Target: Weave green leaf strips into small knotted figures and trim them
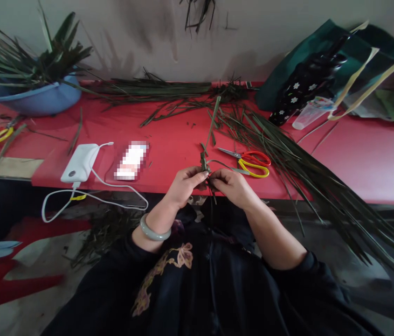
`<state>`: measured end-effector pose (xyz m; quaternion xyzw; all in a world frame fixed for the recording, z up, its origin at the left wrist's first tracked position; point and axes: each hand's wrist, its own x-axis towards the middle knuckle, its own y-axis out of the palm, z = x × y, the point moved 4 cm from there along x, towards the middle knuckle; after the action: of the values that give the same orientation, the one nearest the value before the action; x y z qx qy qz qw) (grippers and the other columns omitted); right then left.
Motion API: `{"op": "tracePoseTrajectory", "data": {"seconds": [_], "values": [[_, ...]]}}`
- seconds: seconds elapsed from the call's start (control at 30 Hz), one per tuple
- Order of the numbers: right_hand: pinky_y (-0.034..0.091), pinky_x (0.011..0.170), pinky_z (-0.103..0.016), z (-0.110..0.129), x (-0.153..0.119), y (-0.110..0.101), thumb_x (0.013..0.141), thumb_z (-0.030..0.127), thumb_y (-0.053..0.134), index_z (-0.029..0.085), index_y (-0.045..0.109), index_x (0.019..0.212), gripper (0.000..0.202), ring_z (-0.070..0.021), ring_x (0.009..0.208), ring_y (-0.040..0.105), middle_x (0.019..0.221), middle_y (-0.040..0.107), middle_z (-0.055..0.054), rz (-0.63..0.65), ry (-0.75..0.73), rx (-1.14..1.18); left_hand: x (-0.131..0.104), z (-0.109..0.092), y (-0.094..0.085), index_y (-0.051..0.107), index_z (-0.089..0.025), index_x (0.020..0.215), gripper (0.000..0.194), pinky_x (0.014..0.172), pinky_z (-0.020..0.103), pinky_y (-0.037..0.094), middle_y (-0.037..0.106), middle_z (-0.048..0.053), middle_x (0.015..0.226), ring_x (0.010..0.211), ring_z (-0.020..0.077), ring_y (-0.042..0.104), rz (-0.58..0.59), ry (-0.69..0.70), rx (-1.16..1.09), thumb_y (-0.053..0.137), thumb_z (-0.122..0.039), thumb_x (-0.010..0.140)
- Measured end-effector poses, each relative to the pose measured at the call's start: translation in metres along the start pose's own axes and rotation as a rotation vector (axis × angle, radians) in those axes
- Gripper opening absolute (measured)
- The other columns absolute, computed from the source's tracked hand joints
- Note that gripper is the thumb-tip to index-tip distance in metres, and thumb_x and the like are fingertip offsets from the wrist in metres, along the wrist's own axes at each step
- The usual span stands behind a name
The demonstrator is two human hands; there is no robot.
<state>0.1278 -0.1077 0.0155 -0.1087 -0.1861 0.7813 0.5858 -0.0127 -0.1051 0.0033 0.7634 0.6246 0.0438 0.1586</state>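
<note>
A small woven piece of green leaf strips (203, 162) stands upright between my hands, over the front edge of the red table. My left hand (187, 183) is closed around its lower part, thumb on top. The fingers of my right hand (231, 185) are pinched together at the piece's lower right side, on a thin leaf strip (223, 164) that curves out from it. One long strip end rises from its top. Just beyond my right hand lie scissors (252, 162) with red and yellow handles. My fingers hide the base of the woven piece.
Long green leaves (308, 182) spread over the table's right side and hang past its edge. At left are a white power bank (80, 163) with a cable, a phone (131, 161), a blue basin (53, 99) of leaves and other scissors (1, 135). A green bag (287, 60) stands back right.
</note>
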Motion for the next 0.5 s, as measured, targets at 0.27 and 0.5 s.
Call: {"op": "tracePoseTrajectory", "data": {"seconds": [0.27,0.5], "values": [[0.045,0.068,-0.029,-0.002,0.002,-0.001,0.070,0.013,0.048,0.021,0.060,0.096,0.029,-0.0183,0.075,0.064,0.085,0.070,-0.004,0.080,0.052,-0.441,0.001,-0.008,-0.008,0.065,-0.014,0.071,0.026,0.049,0.019,0.043,0.057,-0.003,0.061,0.049,0.0052,0.051,-0.085,0.051,-0.049,0.075,-0.037,0.063],[0.045,0.064,-0.032,-0.040,-0.001,-0.038,0.076,0.020,0.051,0.021,0.065,0.093,0.022,-0.0240,0.076,0.066,0.087,0.072,-0.008,-0.015,0.171,-0.700,0.000,-0.023,-0.025,0.067,-0.016,0.075,0.028,0.051,0.019,0.045,0.057,-0.002,0.061,0.053,0.0058,0.053,-0.166,0.099,-0.150,0.078,-0.037,0.061]]}}
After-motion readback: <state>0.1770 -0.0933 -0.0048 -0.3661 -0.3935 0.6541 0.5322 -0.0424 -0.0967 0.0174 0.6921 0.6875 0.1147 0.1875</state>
